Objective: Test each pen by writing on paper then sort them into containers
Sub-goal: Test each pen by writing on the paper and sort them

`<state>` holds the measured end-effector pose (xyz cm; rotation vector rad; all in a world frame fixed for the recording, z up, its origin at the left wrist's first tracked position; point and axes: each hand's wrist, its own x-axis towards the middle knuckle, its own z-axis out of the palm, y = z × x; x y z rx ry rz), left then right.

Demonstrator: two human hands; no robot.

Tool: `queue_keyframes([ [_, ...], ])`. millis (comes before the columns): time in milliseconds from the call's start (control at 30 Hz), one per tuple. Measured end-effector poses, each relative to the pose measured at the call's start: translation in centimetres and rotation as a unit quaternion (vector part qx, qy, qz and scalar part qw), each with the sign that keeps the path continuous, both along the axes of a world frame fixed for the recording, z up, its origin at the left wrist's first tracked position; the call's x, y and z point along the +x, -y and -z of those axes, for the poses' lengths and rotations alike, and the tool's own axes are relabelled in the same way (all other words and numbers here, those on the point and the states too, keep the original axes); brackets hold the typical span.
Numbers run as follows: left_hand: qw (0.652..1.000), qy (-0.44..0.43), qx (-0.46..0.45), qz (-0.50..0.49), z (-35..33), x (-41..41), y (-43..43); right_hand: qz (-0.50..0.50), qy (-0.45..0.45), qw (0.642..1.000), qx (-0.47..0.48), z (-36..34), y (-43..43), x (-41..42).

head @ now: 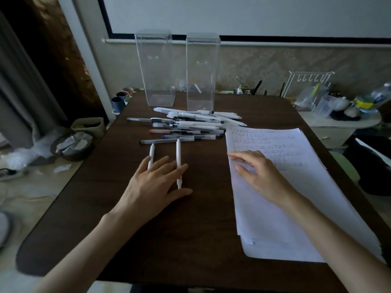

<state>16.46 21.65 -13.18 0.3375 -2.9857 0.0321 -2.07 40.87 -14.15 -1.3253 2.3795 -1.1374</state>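
Table (169, 240): dark wood, rounded corners.

Left hand (152, 187): lies palm down on the table left of centre, fingers (163, 163) straight and spread wide, gripping nothing. Covers the near parts of two white pens that lie side by side, a little apart, pointing away. Short white pen (151, 154): near end under the outer fingers. Long white pen (178, 153): crossed by the forefinger, near tip showing between forefinger and thumb.

Right hand (260, 174): rests on the paper (296, 218), fingers loosely bent and fanned, tips on the sheet just below the written lines, holding nothing.

Paper: a stack of white sheets on the right half of the table, rows of small writing across the upper part of the top sheet.

Pile of pens (190, 125): beyond the left hand, mid-table, white, clear and dark barrels lying crosswise over one another, right end just beside the paper's far corner.

Left container (156, 68) and right container (202, 72): tall, clear, square, upright near the far edge behind the pile, side by side, slightly apart; contents too faint to tell.

Cups (120, 98): beside the far left corner. White wire rack (306, 81): far right, among cluttered things.
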Motion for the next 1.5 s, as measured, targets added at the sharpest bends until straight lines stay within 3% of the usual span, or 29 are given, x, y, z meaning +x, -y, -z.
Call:
queue_keyframes([
  [133,0.998,0.017,-0.026,-0.052,0.0,2.3,2.1,-0.019,-0.126,0.99,0.057,-1.0,1.6,0.2],
  [400,0.987,-0.067,0.103,-0.101,1.2,3.1,2.4,-0.077,-0.242,0.966,0.049,-2.9,12.9,1.3],
  [567,0.984,-0.08,0.118,-0.11,1.2,3.2,2.4,-0.045,-0.308,0.943,0.12,-1.1,16.0,0.9],
  [733,0.985,-0.076,0.112,-0.107,1.2,3.1,2.5,0.005,-0.351,0.934,0.07,-1.6,14.1,0.8],
  [800,0.988,-0.065,0.1,-0.099,1.3,3.1,2.7,0.039,-0.302,0.953,0.01,-3.1,12.0,0.8],
  [900,0.992,-0.077,0.072,-0.063,1.0,2.6,2.5,0.049,-0.086,0.993,-0.066,-5.4,7.3,0.5],
  [1000,0.992,-0.092,0.081,-0.008,-0.2,1.1,1.1,0.037,0.122,0.988,-0.091,-6.4,2.5,-0.4],
  [1067,0.989,-0.095,0.108,0.032,-1.1,-0.8,-0.5,0.026,0.193,0.974,-0.113,-6.1,0.2,-1.3],
  [1233,0.977,-0.107,0.149,0.104,-1.2,-7.3,-5.3,0.03,0.246,0.959,-0.137,-3.4,-2.2,-2.2],
  [1500,0.931,-0.2,0.271,0.144,1.4,-9.9,-7.1,-0.039,0.223,0.959,-0.168,-1.6,-2.0,-1.6],
])
